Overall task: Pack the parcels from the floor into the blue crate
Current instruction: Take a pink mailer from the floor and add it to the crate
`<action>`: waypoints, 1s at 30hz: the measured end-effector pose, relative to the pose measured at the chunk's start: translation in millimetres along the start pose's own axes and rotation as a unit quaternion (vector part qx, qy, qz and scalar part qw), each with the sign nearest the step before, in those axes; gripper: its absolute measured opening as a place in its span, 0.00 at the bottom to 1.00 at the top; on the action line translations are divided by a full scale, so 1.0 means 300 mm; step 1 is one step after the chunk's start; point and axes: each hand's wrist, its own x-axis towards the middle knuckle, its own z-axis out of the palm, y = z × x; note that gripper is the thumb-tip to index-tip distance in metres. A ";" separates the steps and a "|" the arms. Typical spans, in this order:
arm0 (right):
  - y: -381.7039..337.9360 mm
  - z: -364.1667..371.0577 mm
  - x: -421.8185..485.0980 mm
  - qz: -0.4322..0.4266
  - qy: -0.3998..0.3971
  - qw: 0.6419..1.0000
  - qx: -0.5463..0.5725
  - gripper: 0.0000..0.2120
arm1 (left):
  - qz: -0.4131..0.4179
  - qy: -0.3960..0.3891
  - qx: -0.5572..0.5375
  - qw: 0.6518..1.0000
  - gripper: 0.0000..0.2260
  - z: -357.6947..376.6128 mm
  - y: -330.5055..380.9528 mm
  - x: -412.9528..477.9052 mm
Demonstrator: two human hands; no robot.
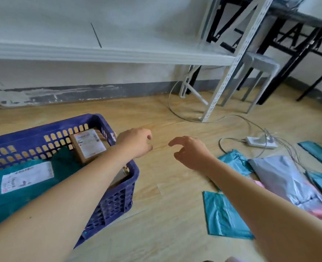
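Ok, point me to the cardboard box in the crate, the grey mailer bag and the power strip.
cardboard box (89, 145): head view, on its white shipping label.
grey mailer bag (281, 176): head view, middle of its upper face.
power strip (258, 143): head view, on its white casing.

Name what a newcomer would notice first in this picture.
Two empty hands, the left hand and right hand, hover mid-frame. At left stands the blue crate, already holding a box and a teal bag. At right, a grey parcel and a teal parcel lie on the floor.
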 end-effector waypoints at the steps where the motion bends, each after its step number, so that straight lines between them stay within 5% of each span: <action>1: 0.048 -0.010 -0.016 0.015 -0.001 1.000 0.003 0.18 | 0.011 -0.005 -0.001 1.000 0.16 0.023 0.037 0.022; 17: 0.707 -0.008 -0.215 0.202 0.018 0.979 0.015 0.18 | 0.155 -0.045 -0.027 0.986 0.13 0.398 0.586 0.193; 30: 1.268 0.310 -0.161 0.381 0.003 0.924 -0.006 0.17 | 0.204 -0.131 -0.048 0.969 0.19 0.805 0.789 0.410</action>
